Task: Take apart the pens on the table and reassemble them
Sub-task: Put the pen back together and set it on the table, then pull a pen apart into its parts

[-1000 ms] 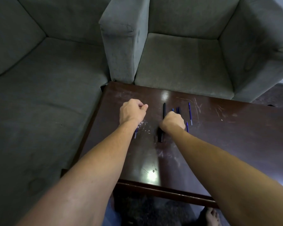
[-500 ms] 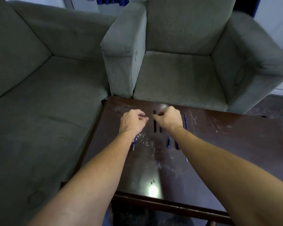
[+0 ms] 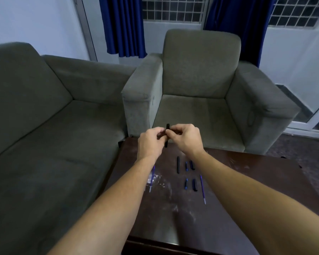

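A black pen barrel [image 3: 167, 127] stands upright in the air above the far edge of the dark table [image 3: 247, 181]. My left hand [image 3: 150, 140] and my right hand [image 3: 185, 138] both pinch it from either side. Below them on the table lie another black barrel [image 3: 178, 164], two short black caps [image 3: 192, 165] [image 3: 194, 185], two small blue pieces [image 3: 186, 166] [image 3: 186, 184] and a blue refill [image 3: 202, 188]. A second blue refill [image 3: 152, 178] lies beside my left forearm, partly hidden by it.
A grey sofa [image 3: 44, 126] runs along the table's left side and a grey armchair [image 3: 201, 89] stands behind it. Blue curtains [image 3: 123, 24] hang at barred windows. The tabletop is scratched and glossy.
Both hands rose from the tabletop with the black barrel, which now stands upright between them. The camera tilted upward, bringing the chair back and windows into view.
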